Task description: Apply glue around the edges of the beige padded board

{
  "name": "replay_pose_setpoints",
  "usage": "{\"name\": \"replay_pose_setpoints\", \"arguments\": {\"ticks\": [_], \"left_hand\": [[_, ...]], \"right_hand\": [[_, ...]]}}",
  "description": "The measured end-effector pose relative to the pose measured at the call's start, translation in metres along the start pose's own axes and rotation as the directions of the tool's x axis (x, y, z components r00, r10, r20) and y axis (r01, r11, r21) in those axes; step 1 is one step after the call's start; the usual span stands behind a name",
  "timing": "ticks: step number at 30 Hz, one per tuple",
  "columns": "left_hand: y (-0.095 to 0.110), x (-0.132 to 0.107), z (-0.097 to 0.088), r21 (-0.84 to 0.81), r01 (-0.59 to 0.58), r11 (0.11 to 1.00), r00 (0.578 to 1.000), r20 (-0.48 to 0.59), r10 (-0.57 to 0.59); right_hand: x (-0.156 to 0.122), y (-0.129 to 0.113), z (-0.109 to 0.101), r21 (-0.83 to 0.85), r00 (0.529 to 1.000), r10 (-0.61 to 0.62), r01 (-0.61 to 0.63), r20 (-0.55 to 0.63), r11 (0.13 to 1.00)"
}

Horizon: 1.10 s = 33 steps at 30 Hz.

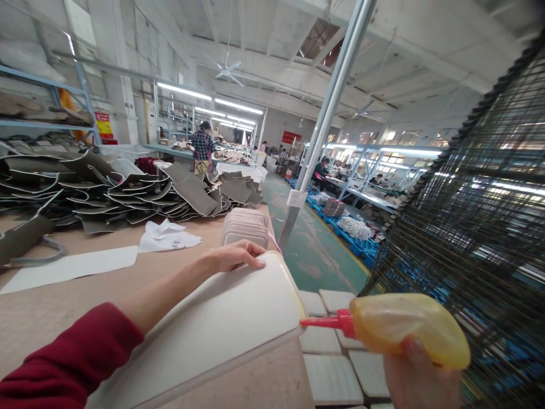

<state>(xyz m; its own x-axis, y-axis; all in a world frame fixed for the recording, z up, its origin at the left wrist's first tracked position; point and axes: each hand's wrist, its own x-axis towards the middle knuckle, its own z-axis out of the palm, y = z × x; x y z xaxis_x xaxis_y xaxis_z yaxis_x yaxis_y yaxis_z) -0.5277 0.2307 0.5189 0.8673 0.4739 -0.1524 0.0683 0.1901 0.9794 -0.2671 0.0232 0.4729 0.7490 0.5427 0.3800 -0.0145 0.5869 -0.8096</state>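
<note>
My left hand (240, 255) is closed over the far edge of a stack of white panels with rounded corners (221, 318), thumb on top and fingers behind the edge. In my right hand (419, 375) is a yellow translucent squeeze bottle (409, 326), lying sideways with its red nozzle pointing left. The nozzle tip (303, 322) touches or nearly touches the near right corner of the top panel. A thin yellowish wet line (293, 289) runs along that panel's right edge. The lower left of the stack is partly hidden by my forearm.
Behind my left hand stands a stack of small beige pieces (244, 224). Grey-brown white-edged pieces (128, 187) are heaped at the table's back. A crumpled white sheet (168, 236) lies nearer. Pale panels (332, 378) sit right of the table edge, beside a dark wire rack (472, 199). A metal post (319, 119) rises behind.
</note>
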Motion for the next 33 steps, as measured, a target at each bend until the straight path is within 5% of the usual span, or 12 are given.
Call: {"name": "replay_pose_setpoints", "arguments": {"ticks": [4,8,20,33], "left_hand": [[-0.012,0.004,-0.004,-0.099,-0.017,0.995,0.996,-0.085,0.008],[-0.023,0.007,-0.007,-0.165,-0.017,0.986,0.983,-0.185,-0.014],[-0.041,0.011,-0.022,-0.227,-0.09,0.97,0.93,-0.367,0.0],[-0.043,0.016,-0.046,-0.24,-0.102,0.965,0.917,-0.398,-0.002]], "right_hand": [[-0.003,-0.008,0.019,0.06,0.982,-0.037,0.049,-0.187,0.997],[-0.003,-0.008,0.029,0.022,0.969,-0.074,0.081,-0.235,0.996],[0.005,0.018,0.047,0.021,0.98,-0.086,0.091,-0.177,0.996],[0.004,0.036,0.061,-0.003,0.984,0.001,-0.002,-0.177,1.0]]}}
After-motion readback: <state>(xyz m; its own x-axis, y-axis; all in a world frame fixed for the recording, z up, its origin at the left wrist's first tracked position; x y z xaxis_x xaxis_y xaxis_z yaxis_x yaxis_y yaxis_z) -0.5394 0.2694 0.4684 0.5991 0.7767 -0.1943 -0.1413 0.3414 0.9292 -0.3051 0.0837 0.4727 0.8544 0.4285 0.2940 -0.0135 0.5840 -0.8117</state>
